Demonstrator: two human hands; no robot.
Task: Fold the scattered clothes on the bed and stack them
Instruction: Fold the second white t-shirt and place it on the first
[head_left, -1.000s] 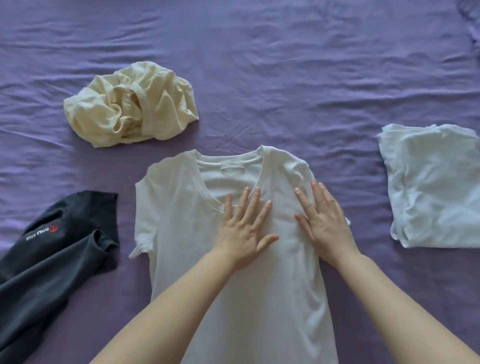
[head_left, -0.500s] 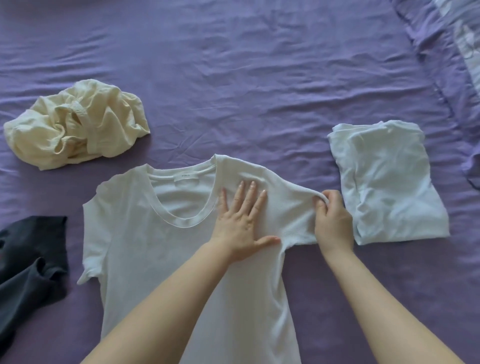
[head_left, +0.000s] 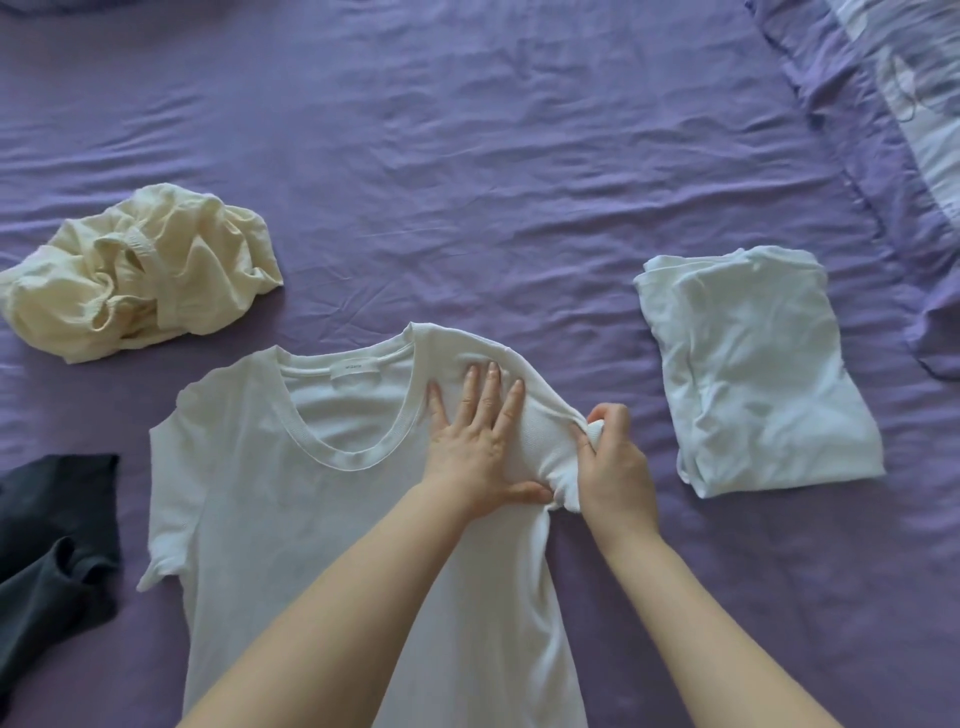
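Folding under way: a person works a white T-shirt (head_left: 291, 499) laid face up on the purple bed sheet (head_left: 519, 182).
Left hand: the left hand (head_left: 475, 452) lies flat, fingers straight and slightly spread, pressing the shirt just right of its collar.
Right hand: the right hand (head_left: 613, 467) has fingers curled round the shirt's bunched right sleeve, gripping it.
Done: one folded white garment (head_left: 753, 374) lies right of the T-shirt, well apart.
Left to do: the T-shirt itself, a crumpled cream garment (head_left: 140, 265) up and left of it, and a dark garment (head_left: 52, 545) at its left, none folded; no stack beyond the single piece.
Change: half a second ago the sleeve was stretched outward; now it is gathered in toward the left hand, which keeps its place.
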